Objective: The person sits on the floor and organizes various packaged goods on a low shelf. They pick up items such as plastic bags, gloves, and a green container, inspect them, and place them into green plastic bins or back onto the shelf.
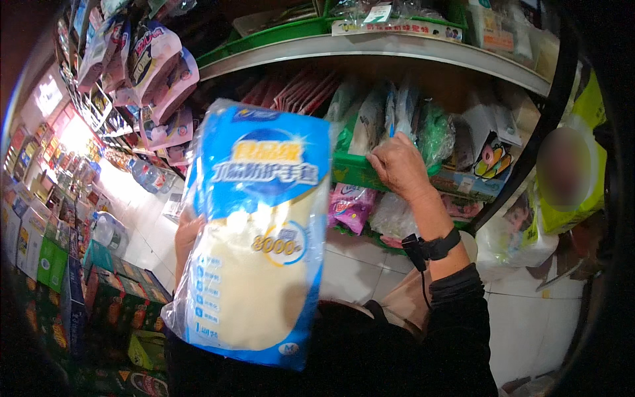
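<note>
A large flat pack of gloves (pixel 264 271), blue and clear plastic with cream-coloured gloves showing through, stands close in front of me. My left hand (pixel 188 233) grips its left side; most of the fingers are behind the plastic. To the right, my right hand (pixel 402 165) is at the front of a green basket (pixel 354 167) on the shelf. Its fingers are curled beside upright plastic packets (pixel 370 119), one with a blue edge. What they pinch is hidden from view. A black strap with a cable (pixel 433 247) is around my right wrist.
A metal shelf edge (pixel 377 45) runs above the basket. Red packets (pixel 304 90) stand left of it, and a purple bag (pixel 350 206) lies below. Pink bags (pixel 155 59) hang upper left. Stacked cartons (pixel 122 294) fill the lower left; a yellow-green pack (pixel 574 175) hangs right.
</note>
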Demonstrator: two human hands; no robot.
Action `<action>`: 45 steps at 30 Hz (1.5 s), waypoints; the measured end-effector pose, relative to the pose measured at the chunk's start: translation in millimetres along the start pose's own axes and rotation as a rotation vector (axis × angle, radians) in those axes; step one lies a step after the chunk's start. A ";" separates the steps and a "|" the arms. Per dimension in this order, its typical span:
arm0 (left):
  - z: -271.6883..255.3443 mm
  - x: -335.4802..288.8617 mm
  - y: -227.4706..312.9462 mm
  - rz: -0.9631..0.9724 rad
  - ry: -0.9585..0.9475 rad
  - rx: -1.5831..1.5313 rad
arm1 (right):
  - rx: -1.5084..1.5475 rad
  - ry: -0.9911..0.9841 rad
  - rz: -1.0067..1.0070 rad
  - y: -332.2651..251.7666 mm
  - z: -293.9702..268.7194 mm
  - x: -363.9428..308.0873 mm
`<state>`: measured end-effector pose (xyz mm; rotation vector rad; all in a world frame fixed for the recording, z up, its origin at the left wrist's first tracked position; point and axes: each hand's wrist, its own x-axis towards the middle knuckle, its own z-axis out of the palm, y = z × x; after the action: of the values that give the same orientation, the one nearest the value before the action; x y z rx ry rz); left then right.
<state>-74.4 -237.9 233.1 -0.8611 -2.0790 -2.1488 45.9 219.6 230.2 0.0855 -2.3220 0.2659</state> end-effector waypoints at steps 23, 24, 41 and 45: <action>200.8 162.0 63.7 -0.205 -0.440 0.016 | 0.132 0.206 0.102 0.3 15.4 -15.7; 207.6 166.5 68.6 -0.240 -0.458 0.004 | 0.154 0.228 0.114 -0.3 13.8 -15.9; 267.4 222.1 52.3 0.201 -0.519 0.362 | 0.248 0.170 0.109 -3.1 2.0 -19.2; 263.7 248.4 38.3 -0.089 -0.763 0.240 | 0.253 0.086 0.083 -5.5 -5.5 -16.3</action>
<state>-174.2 90.3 355.9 -1.7824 -2.6452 -1.6885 61.9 215.1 223.0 0.1007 -2.1988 0.5942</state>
